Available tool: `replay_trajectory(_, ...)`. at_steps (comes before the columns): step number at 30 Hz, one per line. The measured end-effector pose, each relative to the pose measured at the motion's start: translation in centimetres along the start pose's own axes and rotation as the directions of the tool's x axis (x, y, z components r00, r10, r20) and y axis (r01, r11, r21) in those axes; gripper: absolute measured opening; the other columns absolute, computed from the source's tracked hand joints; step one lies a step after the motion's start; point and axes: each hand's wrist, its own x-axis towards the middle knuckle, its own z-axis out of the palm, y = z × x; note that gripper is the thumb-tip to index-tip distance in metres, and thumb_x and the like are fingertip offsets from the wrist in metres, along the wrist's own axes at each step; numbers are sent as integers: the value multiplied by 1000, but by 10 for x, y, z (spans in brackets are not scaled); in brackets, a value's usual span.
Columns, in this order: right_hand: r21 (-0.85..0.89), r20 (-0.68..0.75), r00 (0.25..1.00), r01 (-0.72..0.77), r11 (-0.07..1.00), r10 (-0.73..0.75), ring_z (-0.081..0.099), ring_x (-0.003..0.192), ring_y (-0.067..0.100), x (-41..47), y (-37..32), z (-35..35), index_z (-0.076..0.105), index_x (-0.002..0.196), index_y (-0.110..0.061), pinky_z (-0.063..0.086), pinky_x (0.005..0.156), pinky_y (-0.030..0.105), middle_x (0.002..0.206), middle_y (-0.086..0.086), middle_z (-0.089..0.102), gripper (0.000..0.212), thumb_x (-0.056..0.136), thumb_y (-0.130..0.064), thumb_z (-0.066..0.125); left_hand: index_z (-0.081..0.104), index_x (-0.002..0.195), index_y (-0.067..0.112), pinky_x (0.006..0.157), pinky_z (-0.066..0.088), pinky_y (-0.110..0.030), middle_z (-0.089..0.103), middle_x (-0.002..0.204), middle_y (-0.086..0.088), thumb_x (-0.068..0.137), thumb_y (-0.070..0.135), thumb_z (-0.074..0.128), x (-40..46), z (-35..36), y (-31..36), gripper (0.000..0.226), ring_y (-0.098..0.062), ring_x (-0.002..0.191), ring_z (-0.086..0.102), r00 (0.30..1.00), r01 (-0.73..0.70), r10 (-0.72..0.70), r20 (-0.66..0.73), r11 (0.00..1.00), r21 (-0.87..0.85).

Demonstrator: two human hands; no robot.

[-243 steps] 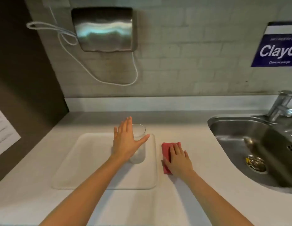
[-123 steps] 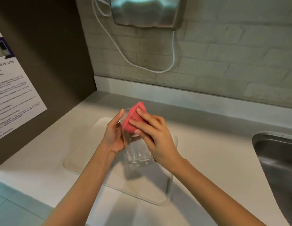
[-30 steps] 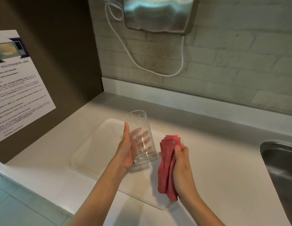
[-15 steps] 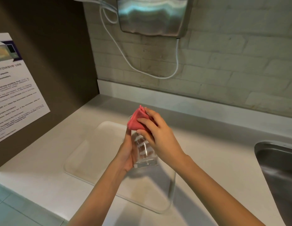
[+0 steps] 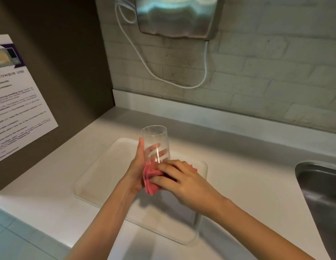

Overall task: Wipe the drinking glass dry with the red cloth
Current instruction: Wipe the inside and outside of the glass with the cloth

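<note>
Moved from the rim down to the base of the drinking glass (image 5: 155, 142), the red cloth (image 5: 151, 178) sits bunched in the closed right hand (image 5: 179, 182). Left hand (image 5: 139, 167) wraps the upright glass at frame centre, above the tray (image 5: 99, 177); the lower wall is likely under wiping.

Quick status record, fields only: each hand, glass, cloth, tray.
left hand: grips glass, thumb on near side
right hand: presses cloth against lower glass
glass: upright, held above tray, rim up
cloth: red, bunched at glass base
tray: white, on counter, nothing seen on it
</note>
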Motion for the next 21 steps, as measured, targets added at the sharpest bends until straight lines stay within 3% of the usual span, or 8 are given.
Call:
replay_trajectory(3,-22,-34,995,-91,996,90,57,105,36,14,11,-13,64,114,-11,52,79,46,122,14,63,36,80,-2,56,68,106,21,71,59,-42,75,99,-10,77,74,36,-2,7,-6,68,-23,84,72,999,-9,7,34,997,76)
replay_trajectory(5,-50,-82,972,-223,973,219,56,106,38,36,19,-22,62,116,-10,50,81,46,124,14,61,39,82,-9,44,71,102,24,77,57,-46,75,100,-9,68,79,47,-4,14,-12,69,-24,92,71,1000,-17,14,23,990,137)
replay_trajectory(7,-97,-100,953,-297,950,287,53,107,38,53,24,-23,61,119,-12,46,80,45,127,13,58,40,81,-4,54,67,109,20,82,55,-47,73,106,-11,70,78,50,-3,19,-14,73,-25,96,70,1000,-10,8,15,990,139)
replay_trajectory(11,-167,-39,988,-154,974,149,54,106,36,45,12,-12,61,116,-14,47,79,42,127,14,59,43,74,-5,67,67,93,21,73,58,-39,73,92,-5,94,51,38,-1,8,-14,42,-18,80,71,998,-60,62,-10,991,122)
replay_trajectory(13,-109,15,999,-30,994,32,52,107,33,21,4,-6,62,114,-16,48,77,40,125,11,60,35,82,-8,52,64,95,17,63,59,-32,73,86,-4,95,54,31,-1,2,-10,50,-16,73,72,999,-39,39,2,999,35)
replay_trajectory(16,-11,26,996,84,996,-84,49,110,28,-7,5,-5,63,115,-17,50,80,38,124,9,62,38,84,-1,47,62,110,17,70,58,-37,71,106,-10,88,67,28,0,0,-6,64,-23,84,72,998,-27,29,-50,999,43)
replay_trajectory(19,25,-52,998,-23,999,25,56,103,34,-2,21,-15,66,112,-9,52,83,42,119,15,64,42,74,9,68,57,120,12,70,59,-41,66,112,-18,83,70,32,-4,2,-10,73,-28,85,71,1000,0,0,12,1000,10)
replay_trajectory(21,76,-117,977,-170,982,178,57,99,39,15,32,-23,66,112,-5,52,84,45,119,18,63,39,76,9,69,57,124,10,77,56,-43,65,116,-21,80,72,36,-4,5,-15,80,-31,95,69,998,9,-10,56,1000,23)
